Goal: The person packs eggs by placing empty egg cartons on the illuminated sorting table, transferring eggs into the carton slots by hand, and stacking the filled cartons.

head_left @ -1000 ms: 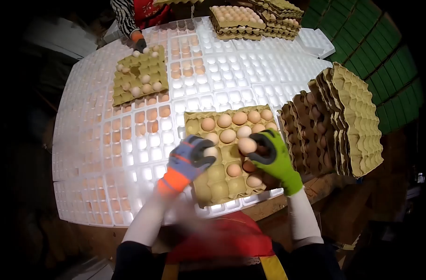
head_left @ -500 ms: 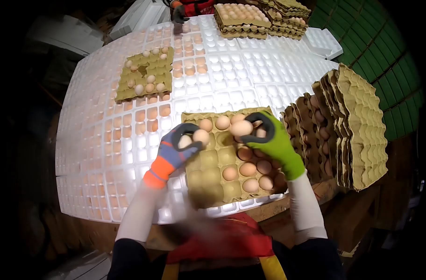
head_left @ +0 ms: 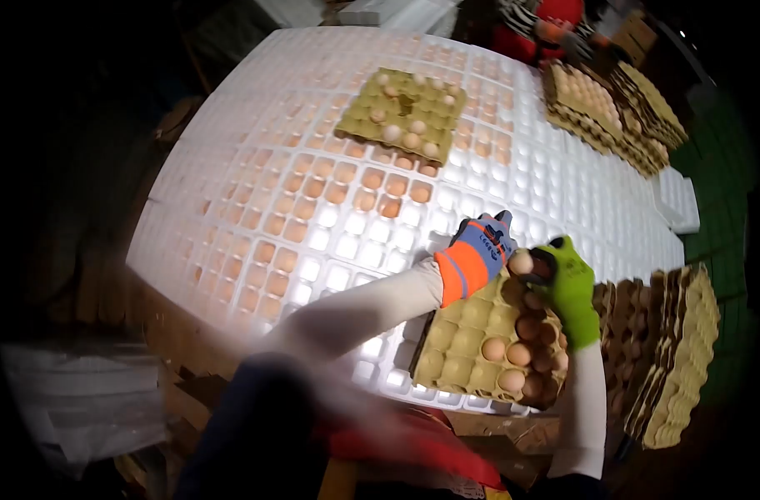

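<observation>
My right hand, in a green glove with dark fingers, is closed around eggs. A pale egg shows at its fingertips, and a browner one is partly hidden in its grip. Just left of it, my left hand, in a blue and orange glove, is seen from the back with its fingers curled down; whatever is under them is hidden. Both hands are over the far end of a pulp egg tray. Brown eggs sit in its right side, while cups on the left are bare.
White foam egg trays cover the table, many cups on the left holding eggs. Another pulp tray with some eggs lies on them. Stacked pulp trays stand at right, more egg-filled stacks farther back. A co-worker is beyond the table.
My view has swung left, so the scene sits farther right. My left hand has moved across to the tray's far end, close to my right hand; the egg seen in its fingers is hidden now.
</observation>
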### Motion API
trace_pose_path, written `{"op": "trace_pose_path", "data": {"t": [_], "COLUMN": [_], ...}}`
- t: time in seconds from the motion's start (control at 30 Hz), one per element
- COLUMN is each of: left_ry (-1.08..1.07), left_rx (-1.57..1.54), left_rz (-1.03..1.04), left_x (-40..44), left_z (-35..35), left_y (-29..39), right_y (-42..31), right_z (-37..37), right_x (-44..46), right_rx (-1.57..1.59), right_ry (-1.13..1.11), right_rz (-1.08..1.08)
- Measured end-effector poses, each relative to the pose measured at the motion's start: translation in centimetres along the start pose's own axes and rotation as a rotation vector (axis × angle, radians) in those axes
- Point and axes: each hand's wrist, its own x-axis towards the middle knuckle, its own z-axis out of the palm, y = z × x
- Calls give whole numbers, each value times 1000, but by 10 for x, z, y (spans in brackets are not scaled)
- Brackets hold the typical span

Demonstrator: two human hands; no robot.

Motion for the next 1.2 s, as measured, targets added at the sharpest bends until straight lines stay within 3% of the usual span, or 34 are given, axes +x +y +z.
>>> {"op": "trace_pose_path", "data": {"t": [0.03,0.07,0.13,0.17,0.23,0.27,0.3,0.33,0.37,0.4,0.47,0.53,0.57,0.67,0.77,0.8,0.87,0.93,1.0,1.03,1.07,1.2], "left_ry": [117,235,370,437,326,185,194,195,22,-151,-177,325,311,288,303,313,424,553,408,379,163,399], "left_rx": [-322,-644,-984,-871,-582,-384,-373,-376,-239,-107,-92,-431,-461,-546,-577,-776,-1044,-952,-766,-678,-515,-470], "left_rz": [-43,-70,-92,-215,-423,-643,-751,-747,-740,-722,-678,-543,-555,-515,-457,-472,-579,-414,-207,-190,-175,-71], "left_x": [-15,-35,-68,-86,-122,-133,-143,-142,-140,-139,-147,-171,-185,-210,-219,-217,-208,-192,-178,-177,-178,-169], "left_z": [-7,-13,-14,-4,26,21,45,55,64,70,80,95,103,113,134,128,117,135,121,119,127,156], "left_y": [-20,-44,-97,-126,-195,-208,-229,-240,-248,-252,-252,-254,-244,-228,-233,-233,-220,-208,-199,-189,-184,-177], "right_y": [5,8,-15,-34,-84,-109,-135,-159,-187,-199,-213,-217,-208,-203,-213,-220,-226,-228,-227,-235,-236,-228], "right_z": [7,1,2,6,27,42,67,91,114,154,191,196,199,216,211,212,232,258,275,249,228,126], "right_x": [-5,-3,6,13,42,60,81,103,124,141,155,146,138,117,96,86,66,50,49,45,38,-16], "right_rx": [158,321,436,462,364,283,364,188,67,-1,-145,-9,166,52,206,263,142,241,314,456,594,827], "right_ry": [72,0,-19,14,47,48,59,3,-99,-58,-77,-23,85,-75,236,350,338,269,444,432,420,367], "right_rz": [84,80,24,-69,-218,-301,-359,-371,-318,-360,-306,-154,-129,6,59,34,-8,-15,25,146,196,52]}}
